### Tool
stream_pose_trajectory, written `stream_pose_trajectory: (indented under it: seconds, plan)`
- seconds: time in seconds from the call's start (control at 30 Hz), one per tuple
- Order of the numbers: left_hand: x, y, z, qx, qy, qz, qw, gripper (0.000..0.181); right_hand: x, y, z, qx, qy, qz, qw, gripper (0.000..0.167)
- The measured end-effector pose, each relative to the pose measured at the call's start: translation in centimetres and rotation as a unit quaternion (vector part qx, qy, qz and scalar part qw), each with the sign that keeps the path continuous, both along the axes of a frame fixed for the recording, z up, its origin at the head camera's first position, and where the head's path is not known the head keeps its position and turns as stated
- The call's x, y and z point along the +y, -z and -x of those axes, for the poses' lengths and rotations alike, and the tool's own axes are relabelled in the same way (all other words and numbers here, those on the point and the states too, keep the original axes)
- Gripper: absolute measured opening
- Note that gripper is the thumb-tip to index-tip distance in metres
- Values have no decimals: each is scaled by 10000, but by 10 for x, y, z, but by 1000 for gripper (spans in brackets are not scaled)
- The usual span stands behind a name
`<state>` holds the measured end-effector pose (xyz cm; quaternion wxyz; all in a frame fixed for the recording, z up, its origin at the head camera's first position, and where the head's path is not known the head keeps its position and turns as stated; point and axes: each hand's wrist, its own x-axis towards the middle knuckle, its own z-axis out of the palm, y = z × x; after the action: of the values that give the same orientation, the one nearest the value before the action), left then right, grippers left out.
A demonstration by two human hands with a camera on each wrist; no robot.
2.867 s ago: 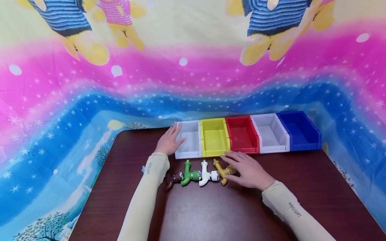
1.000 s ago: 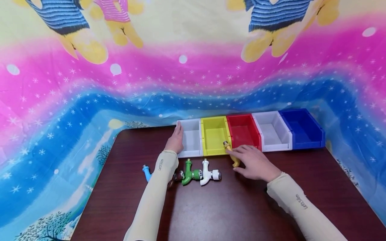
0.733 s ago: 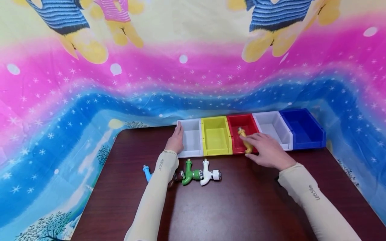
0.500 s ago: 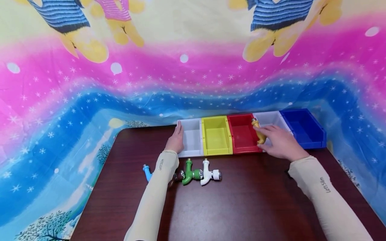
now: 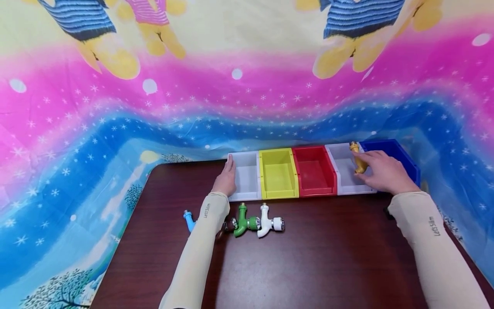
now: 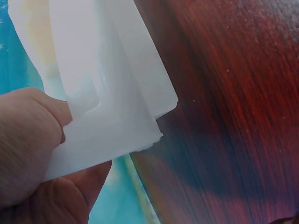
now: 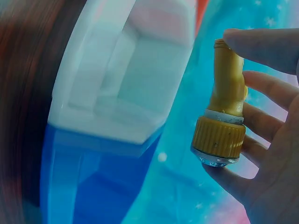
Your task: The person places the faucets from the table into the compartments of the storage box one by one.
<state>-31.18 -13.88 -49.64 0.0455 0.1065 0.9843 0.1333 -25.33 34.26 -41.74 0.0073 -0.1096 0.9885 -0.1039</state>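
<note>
My right hand (image 5: 387, 174) holds a gold water tap (image 5: 360, 163) between thumb and fingers. In the head view this tap appears over the right-hand white bin (image 5: 342, 171); the right wrist view shows its ribbed gold knob (image 7: 218, 136) near the fingers. At the far left of the bin row, my left hand (image 5: 225, 181) grips the side wall of the other white bin (image 5: 247, 182), thumb on one face and fingers on the other. Green (image 5: 241, 221) and white (image 5: 264, 223) taps lie before the bins. A blue tap (image 5: 188, 219) and a brown tap (image 5: 221, 232) are partly hidden by my left sleeve.
Between the white bins stand a yellow bin (image 5: 278, 178) and a red bin (image 5: 314, 176). A blue bin (image 5: 387, 149) ends the row at right, partly behind my right hand. The dark wooden table (image 5: 308, 257) meets a printed cloth (image 5: 247, 103) at the back.
My right hand has lifted the gold tap off the table and carried it right, past the yellow and red bins. My left hand has taken hold of the left white bin's wall.
</note>
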Motion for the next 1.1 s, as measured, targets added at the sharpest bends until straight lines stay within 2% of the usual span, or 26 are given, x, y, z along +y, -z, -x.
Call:
stream_pose_trajectory:
  seconds: [0.17,0.5,0.73,0.97,1.1]
  plan:
    - [0,0,1,-66,-32,11,10000,81,14,-1,4,-60,149,-1,9999,79]
    - [-2,5,5,36,36,0,10000,82,38,-5,13,-95,409,-101,9991,80]
    - [-2,5,5,82,46,-1,10000,81,48,-7,14,-143,500,-61,9986,78]
    - [-1,3,4,25,10,26,10000,80,55,-3,18,-233,660,88,9975,74]
    - [-1,4,4,6,19,67,10000,80,58,2,19,-278,761,303,9963,82]
